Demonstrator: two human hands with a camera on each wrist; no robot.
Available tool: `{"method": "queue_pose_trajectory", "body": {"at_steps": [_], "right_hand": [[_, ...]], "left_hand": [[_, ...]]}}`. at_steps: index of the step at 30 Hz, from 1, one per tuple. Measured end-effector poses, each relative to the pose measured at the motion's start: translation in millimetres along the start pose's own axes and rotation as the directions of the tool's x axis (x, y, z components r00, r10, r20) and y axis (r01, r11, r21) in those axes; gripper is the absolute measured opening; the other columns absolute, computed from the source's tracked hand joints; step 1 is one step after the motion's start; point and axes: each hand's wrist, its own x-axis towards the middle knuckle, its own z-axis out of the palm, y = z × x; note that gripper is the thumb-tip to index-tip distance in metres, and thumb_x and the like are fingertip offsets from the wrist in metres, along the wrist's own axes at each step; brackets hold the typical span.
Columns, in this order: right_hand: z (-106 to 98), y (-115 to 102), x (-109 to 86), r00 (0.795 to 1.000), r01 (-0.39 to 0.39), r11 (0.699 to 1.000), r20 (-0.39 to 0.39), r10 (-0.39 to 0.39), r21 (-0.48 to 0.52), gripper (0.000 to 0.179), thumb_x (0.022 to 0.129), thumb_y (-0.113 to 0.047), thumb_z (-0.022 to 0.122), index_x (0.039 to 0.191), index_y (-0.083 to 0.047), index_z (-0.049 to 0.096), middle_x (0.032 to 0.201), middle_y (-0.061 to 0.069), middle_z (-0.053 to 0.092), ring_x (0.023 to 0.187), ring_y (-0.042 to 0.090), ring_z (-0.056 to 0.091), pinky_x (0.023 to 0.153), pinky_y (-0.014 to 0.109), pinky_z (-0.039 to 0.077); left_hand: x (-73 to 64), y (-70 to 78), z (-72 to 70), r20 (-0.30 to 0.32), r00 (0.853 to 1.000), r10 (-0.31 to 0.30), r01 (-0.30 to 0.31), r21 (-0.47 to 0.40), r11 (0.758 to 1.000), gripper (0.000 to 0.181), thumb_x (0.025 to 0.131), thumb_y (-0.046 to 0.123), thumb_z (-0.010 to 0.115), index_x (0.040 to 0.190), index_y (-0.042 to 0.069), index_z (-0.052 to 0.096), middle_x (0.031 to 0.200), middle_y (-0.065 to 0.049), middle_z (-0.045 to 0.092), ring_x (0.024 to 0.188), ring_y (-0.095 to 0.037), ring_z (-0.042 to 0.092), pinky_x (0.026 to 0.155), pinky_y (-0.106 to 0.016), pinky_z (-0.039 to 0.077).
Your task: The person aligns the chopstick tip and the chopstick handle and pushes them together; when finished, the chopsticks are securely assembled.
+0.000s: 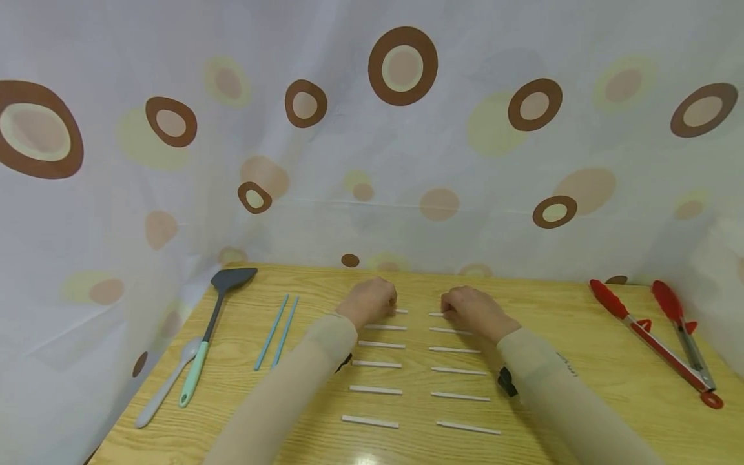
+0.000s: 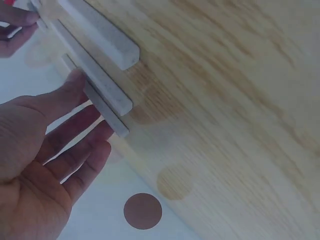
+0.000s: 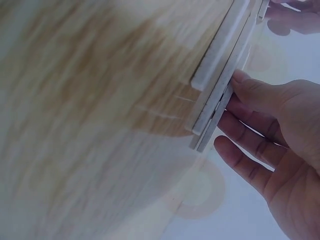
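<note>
Two columns of thin white sticks lie crosswise on the wooden table. At the far end of the left column my left hand (image 1: 372, 300) pinches the farthest white stick (image 1: 402, 311). The left wrist view shows the thumb on top of this stick (image 2: 114, 121), with the other fingers behind it past the table edge. My right hand (image 1: 473, 310) pinches the farthest stick of the right column (image 1: 435, 314). In the right wrist view its thumb presses that stick (image 3: 211, 127) from above, the fingers loosely bent beneath. The nearer sticks lie roughly parallel, spaced apart.
On the left lie two light blue sticks (image 1: 272, 332), a dark spatula (image 1: 210, 323) with a mint handle and a grey spoon (image 1: 168, 387). Spread red-tipped tongs (image 1: 668, 349) rest at the right. A patterned cloth (image 1: 325, 232) hangs behind the wooden table (image 1: 540, 310).
</note>
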Motion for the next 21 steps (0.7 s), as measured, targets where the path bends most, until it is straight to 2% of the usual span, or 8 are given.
{"method": "queue_pose_trajectory", "body": {"at_steps": [2, 6, 9, 13, 15, 19, 21], "right_hand": [[-1.4, -0.5, -0.5, 1.0, 0.0, 1.0, 0.001, 0.0, -0.001, 0.014, 0.089, -0.004, 0.074, 0.08, -0.013, 0.066, 0.077, -0.003, 0.06, 0.066, 0.01, 0.053, 0.059, 0.03, 0.046], [-3.2, -2.2, -1.3, 1.0, 0.009, 1.0, -0.002, -0.009, -0.013, 0.014, 0.089, -0.005, 0.074, 0.081, -0.013, 0.066, 0.078, -0.003, 0.06, 0.067, 0.01, 0.053, 0.059, 0.03, 0.046], [-2.3, -3.7, -1.0, 1.0, 0.022, 0.999, -0.01, -0.022, -0.024, 0.013, 0.088, -0.005, 0.075, 0.081, -0.012, 0.066, 0.078, -0.002, 0.06, 0.067, 0.011, 0.054, 0.059, 0.03, 0.046], [-0.1, -5.2, -2.0, 0.998, 0.042, 0.998, -0.045, -0.044, -0.039, 0.012, 0.088, -0.005, 0.075, 0.084, -0.01, 0.065, 0.08, 0.0, 0.06, 0.07, 0.015, 0.058, 0.061, 0.031, 0.049], [0.6, -5.6, -3.5, 0.996, 0.055, 0.997, -0.065, -0.058, -0.05, 0.013, 0.089, -0.004, 0.074, 0.086, -0.009, 0.063, 0.082, 0.001, 0.06, 0.073, 0.018, 0.06, 0.062, 0.032, 0.051], [0.3, -5.3, -5.4, 0.993, 0.068, 0.996, -0.094, -0.073, -0.056, 0.014, 0.091, -0.002, 0.071, 0.092, -0.007, 0.057, 0.083, 0.004, 0.061, 0.074, 0.022, 0.062, 0.062, 0.035, 0.052], [0.0, -4.0, -4.9, 0.992, 0.074, 0.995, -0.1, -0.08, -0.064, 0.016, 0.091, -0.001, 0.07, 0.094, -0.006, 0.055, 0.08, 0.004, 0.06, 0.071, 0.021, 0.061, 0.06, 0.034, 0.052]], "left_hand": [[0.7, 1.4, 1.0, -0.011, 1.0, 0.003, -0.003, 0.02, 1.0, 0.012, 0.09, 0.024, 0.075, 0.098, 0.016, 0.078, 0.098, 0.004, 0.071, 0.08, -0.009, 0.063, 0.069, -0.025, 0.052], [1.9, 4.5, 3.4, -0.035, 0.999, 0.003, -0.001, 0.073, 0.997, 0.012, 0.091, 0.025, 0.073, 0.083, 0.016, 0.075, 0.081, 0.005, 0.068, 0.063, -0.007, 0.052, 0.058, -0.023, 0.045], [2.0, 6.1, 5.4, -0.041, 0.999, 0.001, 0.004, 0.118, 0.993, 0.015, 0.092, 0.024, 0.072, 0.08, 0.016, 0.073, 0.079, 0.004, 0.066, 0.061, -0.008, 0.05, 0.056, -0.024, 0.044], [1.5, 6.6, 7.2, -0.041, 0.999, 0.003, 0.003, 0.148, 0.989, 0.006, 0.093, 0.02, 0.072, 0.093, 0.015, 0.075, 0.091, 0.002, 0.069, 0.074, -0.01, 0.061, 0.064, -0.025, 0.051], [0.9, 5.6, 7.4, -0.045, 0.999, 0.01, -0.002, 0.165, 0.986, 0.008, 0.094, 0.017, 0.071, 0.1, 0.013, 0.073, 0.094, 0.001, 0.069, 0.08, -0.012, 0.064, 0.067, -0.026, 0.053], [-1.4, 1.1, 5.7, -0.058, 0.998, 0.025, -0.013, 0.201, 0.979, 0.011, 0.096, 0.015, 0.067, 0.107, 0.013, 0.066, 0.095, -0.001, 0.068, 0.08, -0.014, 0.064, 0.065, -0.026, 0.053], [-3.2, -2.0, 4.2, -0.07, 0.997, 0.026, -0.013, 0.187, 0.982, 0.013, 0.095, 0.014, 0.068, 0.108, 0.013, 0.065, 0.096, -0.001, 0.068, 0.08, -0.014, 0.064, 0.065, -0.025, 0.052]]}}
